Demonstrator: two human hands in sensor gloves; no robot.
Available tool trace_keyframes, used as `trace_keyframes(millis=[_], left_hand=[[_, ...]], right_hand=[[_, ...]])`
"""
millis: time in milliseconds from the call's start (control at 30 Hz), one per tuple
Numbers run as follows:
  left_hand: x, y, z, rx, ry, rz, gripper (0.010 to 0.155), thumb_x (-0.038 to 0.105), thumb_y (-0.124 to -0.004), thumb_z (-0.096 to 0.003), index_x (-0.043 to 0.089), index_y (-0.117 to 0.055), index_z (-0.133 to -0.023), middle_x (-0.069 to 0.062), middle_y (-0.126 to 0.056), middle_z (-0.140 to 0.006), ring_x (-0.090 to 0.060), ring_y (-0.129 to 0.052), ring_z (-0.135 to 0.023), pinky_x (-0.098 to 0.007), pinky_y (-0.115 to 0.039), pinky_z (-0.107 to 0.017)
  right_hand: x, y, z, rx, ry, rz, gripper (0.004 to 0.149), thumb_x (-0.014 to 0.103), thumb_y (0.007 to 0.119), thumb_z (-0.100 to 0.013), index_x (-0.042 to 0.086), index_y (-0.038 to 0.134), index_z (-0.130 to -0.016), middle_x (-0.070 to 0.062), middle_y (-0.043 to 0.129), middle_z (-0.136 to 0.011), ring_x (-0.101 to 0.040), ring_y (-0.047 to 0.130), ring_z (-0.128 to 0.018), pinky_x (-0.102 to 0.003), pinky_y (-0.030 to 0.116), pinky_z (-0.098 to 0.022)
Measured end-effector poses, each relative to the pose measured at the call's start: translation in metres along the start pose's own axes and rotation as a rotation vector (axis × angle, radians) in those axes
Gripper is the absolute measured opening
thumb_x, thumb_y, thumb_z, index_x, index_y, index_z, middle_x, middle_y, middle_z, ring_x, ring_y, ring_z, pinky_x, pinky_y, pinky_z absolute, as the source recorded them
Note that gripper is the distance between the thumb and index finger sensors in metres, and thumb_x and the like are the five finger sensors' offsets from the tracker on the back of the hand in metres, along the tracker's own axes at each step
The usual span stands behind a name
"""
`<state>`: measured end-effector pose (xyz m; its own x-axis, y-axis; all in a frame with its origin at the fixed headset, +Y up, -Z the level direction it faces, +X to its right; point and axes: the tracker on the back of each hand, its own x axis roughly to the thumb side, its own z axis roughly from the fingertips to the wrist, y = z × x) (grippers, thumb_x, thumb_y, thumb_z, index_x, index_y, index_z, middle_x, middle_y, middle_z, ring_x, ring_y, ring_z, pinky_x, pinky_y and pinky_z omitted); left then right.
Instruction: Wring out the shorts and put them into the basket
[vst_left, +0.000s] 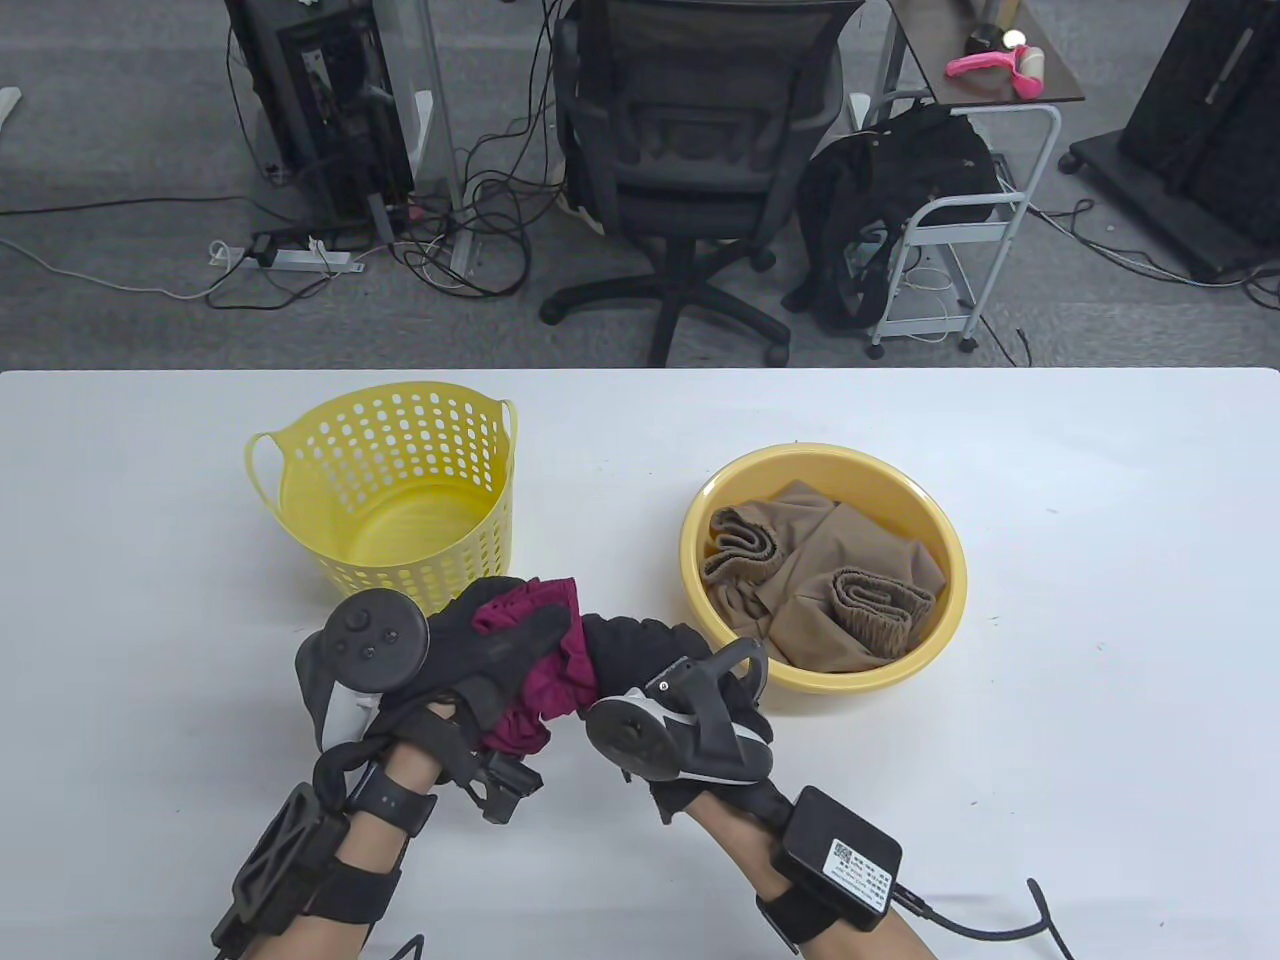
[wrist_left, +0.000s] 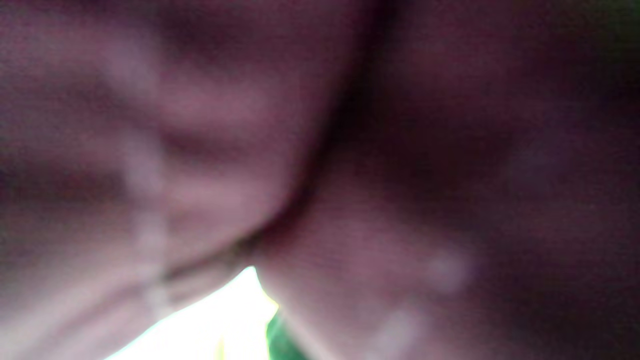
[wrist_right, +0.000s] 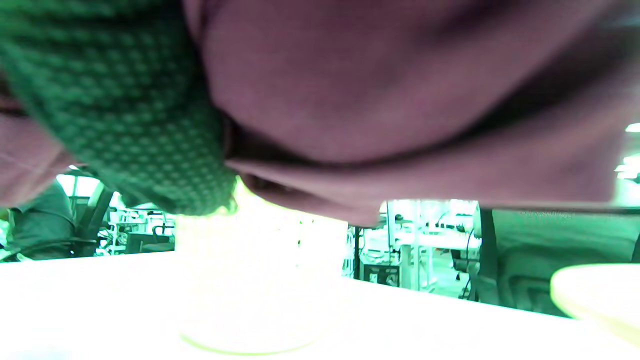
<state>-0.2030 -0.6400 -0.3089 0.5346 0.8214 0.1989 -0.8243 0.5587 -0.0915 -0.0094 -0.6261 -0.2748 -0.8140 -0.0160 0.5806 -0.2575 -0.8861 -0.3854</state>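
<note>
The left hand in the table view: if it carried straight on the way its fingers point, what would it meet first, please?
Its fingers point rightward, so the left hand, gripping the maroon shorts, would probably meet the right hand first, at the shorts' other end. The yellow basin lies beyond; depth is uncertain.

A white table (vst_left: 1100, 600) carries a yellow basket (vst_left: 395, 480) and a yellow basin (vst_left: 822, 670).
</note>
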Motion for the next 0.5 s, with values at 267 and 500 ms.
trace_keyframes(millis=[267, 500], left_hand=[[-0.005, -0.001, 0.0, -0.019, 0.071, 0.069, 0.058, 0.058, -0.084, -0.0584, 0.006, -0.081, -0.085, -0.022, -0.101, -0.058, -0.026, -0.109, -0.027, -0.053, -0.091, -0.029], [-0.005, -0.004, 0.0, -0.026, 0.102, 0.086, 0.058, 0.057, -0.083, -0.0588, 0.005, -0.081, -0.083, -0.021, -0.102, -0.056, -0.025, -0.11, -0.025, -0.052, -0.091, -0.027]], right_hand=[[0.013, -0.003, 0.0, -0.054, -0.071, 0.196, 0.07, 0.042, 0.105, -0.033, 0.006, 0.072, -0.083, -0.001, 0.09, -0.06, -0.014, 0.096, -0.03, -0.03, 0.087, -0.021], [0.018, -0.003, 0.002, -0.095, -0.095, 0.314, 0.067, 0.039, 0.104, -0.036, 0.005, 0.07, -0.083, -0.001, 0.089, -0.061, -0.013, 0.096, -0.031, -0.029, 0.087, -0.022]])
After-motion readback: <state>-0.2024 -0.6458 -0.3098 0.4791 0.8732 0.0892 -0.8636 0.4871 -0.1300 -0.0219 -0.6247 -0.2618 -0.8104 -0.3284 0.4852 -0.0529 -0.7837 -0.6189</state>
